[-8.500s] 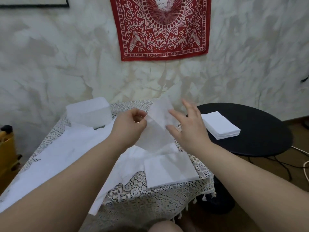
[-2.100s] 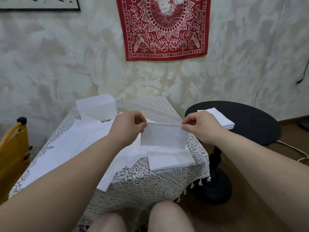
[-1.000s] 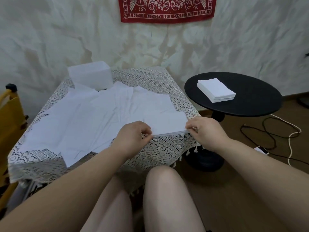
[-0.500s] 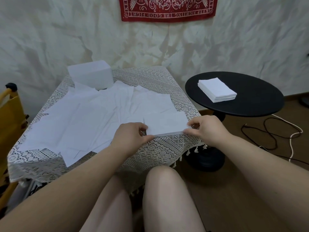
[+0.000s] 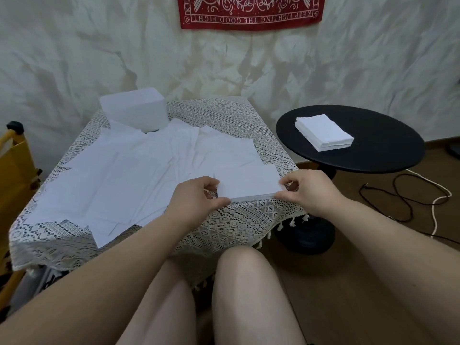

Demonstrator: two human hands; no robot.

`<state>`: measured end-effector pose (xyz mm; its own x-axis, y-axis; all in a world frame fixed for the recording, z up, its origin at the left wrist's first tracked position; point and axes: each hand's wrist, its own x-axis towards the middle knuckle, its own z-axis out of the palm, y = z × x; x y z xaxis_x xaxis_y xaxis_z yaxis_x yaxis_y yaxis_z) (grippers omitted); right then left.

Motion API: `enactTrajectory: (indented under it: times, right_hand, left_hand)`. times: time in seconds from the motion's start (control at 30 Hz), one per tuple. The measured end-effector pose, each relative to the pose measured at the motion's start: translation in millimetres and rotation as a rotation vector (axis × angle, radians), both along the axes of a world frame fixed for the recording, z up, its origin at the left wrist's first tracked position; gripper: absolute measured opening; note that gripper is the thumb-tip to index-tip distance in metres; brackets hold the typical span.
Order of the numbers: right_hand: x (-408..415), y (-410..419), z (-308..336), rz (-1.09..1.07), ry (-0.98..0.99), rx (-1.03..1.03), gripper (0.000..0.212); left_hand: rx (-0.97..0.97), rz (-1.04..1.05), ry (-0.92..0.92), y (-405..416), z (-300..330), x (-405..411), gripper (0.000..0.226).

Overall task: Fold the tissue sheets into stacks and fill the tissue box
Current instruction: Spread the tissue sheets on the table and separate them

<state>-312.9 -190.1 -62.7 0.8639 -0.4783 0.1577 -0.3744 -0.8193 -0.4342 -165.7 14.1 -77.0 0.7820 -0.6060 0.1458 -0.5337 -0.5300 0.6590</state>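
Since half a second ago both hands have loosened at the near right corner of the lace-covered table (image 5: 224, 227): the left hand (image 5: 196, 200) now has its thumb slid along the front edge of the folded stack (image 5: 249, 185) and its curled fingers at the stack's left end, while the right hand (image 5: 308, 192) pinches the stack's right end between thumb and forefinger, the other fingers curled behind. Two seconds ago a folded sheet was held up in the air between the hands; now the stack lies flat on the cloth, its layered edge facing the person.

Loose tissue sheets (image 5: 139, 180) lie unfolded and overlapping across the middle and left of the table, one corner reaching over the near left edge. At the far left corner stands the white tissue box (image 5: 133, 113), touching the far edge of the spread sheets.

Beside the table's right edge stands a round black side table (image 5: 388, 155), and on its left part rests a finished stack (image 5: 323, 131) of folded tissues, well apart from the hands. Cables (image 5: 403, 195) lie on the brown floor under it. A red cloth (image 5: 251, 11) hangs on the wall, a yellow chair frame (image 5: 15, 170) sits at the left, and the person's bare knees show below the table's near edge.
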Motion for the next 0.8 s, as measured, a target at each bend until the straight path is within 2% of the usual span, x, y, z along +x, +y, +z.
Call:
enactTrajectory:
  times: [0.2, 0.37, 0.47, 0.57, 0.67, 0.8]
  right_hand:
    - [0.4, -2.6, 1.1, 0.037, 0.019, -0.013, 0.021]
    - [5.8, 3.8, 0.8, 0.125, -0.052, -0.139, 0.038]
    - [15.8, 17.2, -1.9, 0.215, 0.042, -0.232, 0.054]
    - [29.5, 27.9, -7.1, 0.251, 0.157, -0.294, 0.064]
    - [37.4, 28.7, -12.5, 0.248, 0.26, -0.288, 0.068]
    - [35.4, 25.0, -21.1, 0.238, 0.334, -0.229, 0.071]
  left_hand:
    - [0.075, -0.006, -0.042, -1.4, -1.0, -1.7, 0.045]
    - [0.113, -0.024, -0.146, -6.0, -5.7, 1.4, 0.05]
    - [0.176, -0.043, -0.251, -10.0, -8.7, 0.0, 0.055]
    - [0.356, -0.092, -0.367, -15.7, -11.8, -2.0, 0.056]
    - [0.487, -0.148, -0.371, -18.4, -15.2, -3.0, 0.058]
    - [0.538, -0.187, -0.358, -18.6, -19.0, -3.3, 0.06]
